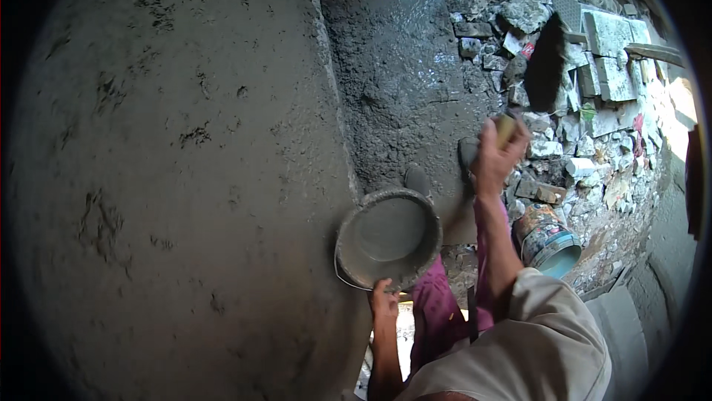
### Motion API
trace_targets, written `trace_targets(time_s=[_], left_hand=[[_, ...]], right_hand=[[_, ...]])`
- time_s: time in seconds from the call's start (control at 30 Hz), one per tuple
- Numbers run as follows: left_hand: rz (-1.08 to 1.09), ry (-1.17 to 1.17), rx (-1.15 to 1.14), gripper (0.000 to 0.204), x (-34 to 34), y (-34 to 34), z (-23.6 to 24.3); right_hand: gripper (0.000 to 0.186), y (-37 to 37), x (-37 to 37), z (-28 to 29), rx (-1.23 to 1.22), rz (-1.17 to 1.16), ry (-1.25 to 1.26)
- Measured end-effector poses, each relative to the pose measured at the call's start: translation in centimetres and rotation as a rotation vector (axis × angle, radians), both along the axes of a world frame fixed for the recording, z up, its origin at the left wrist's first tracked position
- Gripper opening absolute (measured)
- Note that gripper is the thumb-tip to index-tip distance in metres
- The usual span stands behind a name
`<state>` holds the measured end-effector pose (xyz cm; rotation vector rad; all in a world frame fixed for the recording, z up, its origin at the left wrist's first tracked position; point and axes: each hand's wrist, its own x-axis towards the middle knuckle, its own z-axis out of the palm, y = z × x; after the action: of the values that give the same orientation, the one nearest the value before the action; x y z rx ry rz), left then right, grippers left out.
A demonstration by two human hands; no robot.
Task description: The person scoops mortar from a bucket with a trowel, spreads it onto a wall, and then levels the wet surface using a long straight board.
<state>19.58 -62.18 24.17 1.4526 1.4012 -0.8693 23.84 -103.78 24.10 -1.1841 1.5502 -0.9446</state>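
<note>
My left hand (384,299) is closed on the near rim of a round, mortar-caked bucket (345,245). Grey, wet-looking mortar (387,229) lies inside the bucket, and its wire handle hangs down on the left side. Raised to the right, my right hand (495,162) is wrapped round the yellowish handle of a trowel (546,63). The trowel's dark, pointed blade is tilted up over the rubble and slightly blurred. The bucket is close against a large, grey plastered surface (200,178).
Wet, rough mortar (404,82) covers the strip of ground beyond the bucket. Broken bricks and tile pieces (612,67) are heaped at right. A paint-stained bucket (545,238) lies tipped beside my right forearm. My shoes (417,178) stand behind the mortar bucket.
</note>
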Motion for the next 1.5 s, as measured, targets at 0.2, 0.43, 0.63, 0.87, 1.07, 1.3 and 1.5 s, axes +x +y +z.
trace_targets(time_s=[0.2,0.43,0.63,0.87,1.07,1.3,1.5], left_hand=[[-0.108,0.013,0.01,0.028,-0.7,0.4,1.3],[-0.032,0.942,-0.362,0.016,5.6,-2.0,5.6],[-0.203,-0.111,-0.063,0.064,3.3,-5.6,7.3],[-0.345,-0.333,-0.055,0.065,6.8,-16.0,13.4],[-0.274,-0.338,-0.216,0.051,9.4,-20.4,10.4],[0.008,-0.052,-0.337,0.027,12.1,-23.9,0.6],[0.004,-0.061,-0.28,0.026,12.4,-20.2,-2.8]], right_hand=[[0.052,18.9,20.5,6.2,0.253,0.486,-0.195],[0.041,14.0,6.9,22.9,0.323,1.045,-0.546],[0.033,3.1,-11.1,16.7,0.064,1.604,0.625],[0.035,4.2,-11.0,11.2,0.147,1.425,0.669],[0.04,-2.8,-10.2,13.3,0.785,1.355,-0.126],[0.038,-5.8,-10.9,14.3,0.838,0.771,-0.369],[0.038,-8.0,-3.9,6.5,0.201,0.15,-0.202]])
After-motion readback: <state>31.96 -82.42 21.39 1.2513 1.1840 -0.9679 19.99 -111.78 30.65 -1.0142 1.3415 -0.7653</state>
